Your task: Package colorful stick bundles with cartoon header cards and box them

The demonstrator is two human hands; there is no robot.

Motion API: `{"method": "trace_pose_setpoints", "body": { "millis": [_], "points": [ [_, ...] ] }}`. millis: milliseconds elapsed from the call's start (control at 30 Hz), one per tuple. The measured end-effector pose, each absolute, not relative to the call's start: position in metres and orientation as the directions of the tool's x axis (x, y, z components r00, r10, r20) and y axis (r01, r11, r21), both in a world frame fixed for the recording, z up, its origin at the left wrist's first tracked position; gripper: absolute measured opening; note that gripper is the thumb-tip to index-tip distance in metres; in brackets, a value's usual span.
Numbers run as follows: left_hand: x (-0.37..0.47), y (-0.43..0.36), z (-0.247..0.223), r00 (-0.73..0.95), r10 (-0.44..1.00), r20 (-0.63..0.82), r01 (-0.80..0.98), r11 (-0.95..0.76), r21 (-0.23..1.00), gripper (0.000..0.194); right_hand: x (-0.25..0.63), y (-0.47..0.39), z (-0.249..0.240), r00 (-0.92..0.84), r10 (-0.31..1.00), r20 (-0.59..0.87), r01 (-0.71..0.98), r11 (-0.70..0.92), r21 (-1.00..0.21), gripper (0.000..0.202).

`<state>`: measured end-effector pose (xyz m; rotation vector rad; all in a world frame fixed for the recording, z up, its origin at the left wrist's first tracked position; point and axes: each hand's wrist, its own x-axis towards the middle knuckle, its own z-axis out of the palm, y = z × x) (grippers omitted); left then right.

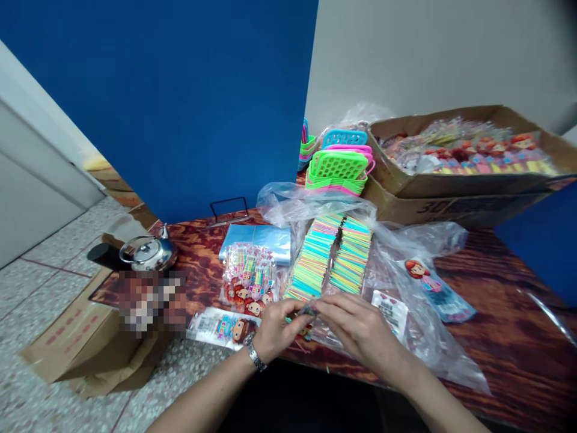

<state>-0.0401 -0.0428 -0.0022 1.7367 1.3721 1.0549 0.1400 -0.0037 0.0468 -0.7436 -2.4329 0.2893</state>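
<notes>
My left hand (276,329), with a metal watch at its wrist, pinches a small greyish item (308,310) at the table's front edge. The fingers of my right hand (356,323) close on the same item from the other side; its kind is mostly hidden. Just beyond my hands, two rows of thin coloured sticks (316,255) lie on a clear plastic bag (419,337). Left of them is a pile of printed packets (250,279). A flat white packet with a doll print (225,328) lies beside my left hand, and another white packet (391,311) beside my right.
Blue plastic film (259,240) lies behind the packets. Green and pink baskets (340,165) are stacked at the back, beside a cardboard box (455,201) of doll packets. A blue doll-shaped packet (444,300) lies right. A metal kettle (155,255) stands left, above a floor carton (108,343).
</notes>
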Motion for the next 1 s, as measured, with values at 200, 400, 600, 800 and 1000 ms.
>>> {"method": "trace_pose_setpoints", "body": {
  "millis": [200, 400, 600, 800, 1000],
  "points": [
    [-0.083, -0.033, 0.017, 0.041, 0.984, 0.174, 0.512, -0.170, 0.842, 0.018, 0.144, -0.003, 0.058, -0.605, 0.701, 0.377, 0.468, 0.696, -0.545, 0.045],
    [-0.164, 0.004, 0.017, -0.148, 0.940, 0.309, 0.733, -0.105, 0.672, 0.026, 0.204, 0.007, 0.040, -0.372, 0.864, 0.339, 0.681, 0.502, -0.532, 0.039],
    [-0.187, 0.016, -0.046, -0.145, 0.960, 0.241, 0.841, -0.009, 0.541, 0.035, 0.265, 0.016, -0.003, -0.154, 0.965, 0.214, 0.942, 0.208, -0.264, 0.034],
    [-0.188, 0.008, -0.063, -0.235, 0.936, 0.262, 0.871, 0.084, 0.484, 0.074, 0.298, 0.024, -0.043, -0.054, 0.998, -0.038, 0.994, 0.050, -0.098, 0.037],
    [-0.181, 0.001, -0.040, -0.256, 0.904, 0.343, 0.875, 0.066, 0.479, 0.065, 0.290, 0.040, -0.054, -0.149, 0.987, -0.066, 0.983, 0.140, -0.119, 0.022]
  ]
}}
